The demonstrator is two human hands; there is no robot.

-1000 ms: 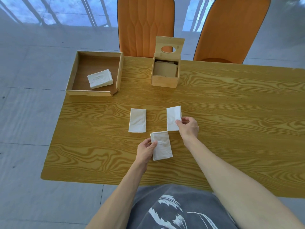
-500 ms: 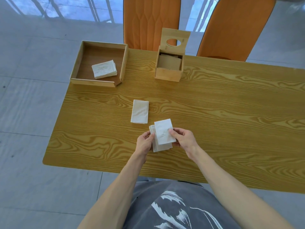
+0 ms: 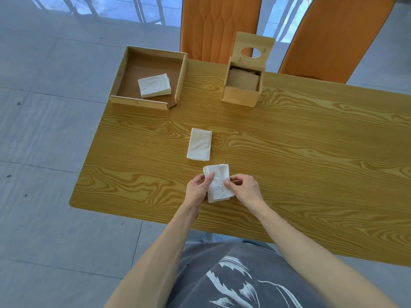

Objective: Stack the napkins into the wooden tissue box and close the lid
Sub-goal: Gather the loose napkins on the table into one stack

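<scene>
A small stack of white folded napkins (image 3: 219, 185) lies on the table near its front edge. My left hand (image 3: 198, 189) grips the stack's left side and my right hand (image 3: 245, 189) pinches its right side. Another folded napkin (image 3: 199, 144) lies alone just beyond the stack. The wooden tissue box (image 3: 242, 97) stands at the back of the table, with its lid (image 3: 254, 52), which has an oval hole, tipped up and open. Inside the box I see a brown panel. Several more napkins (image 3: 154, 85) sit in a wooden tray (image 3: 138, 102) at the back left.
The wooden table (image 3: 311, 156) stretches wide to the right. Two orange chairs (image 3: 219, 25) stand behind its far edge. The tray hangs partly over the table's left corner. Grey floor tiles lie to the left.
My right hand carried the right-hand napkin over and laid it on the napkin under my left hand. Both hands now hold the stack squared together.
</scene>
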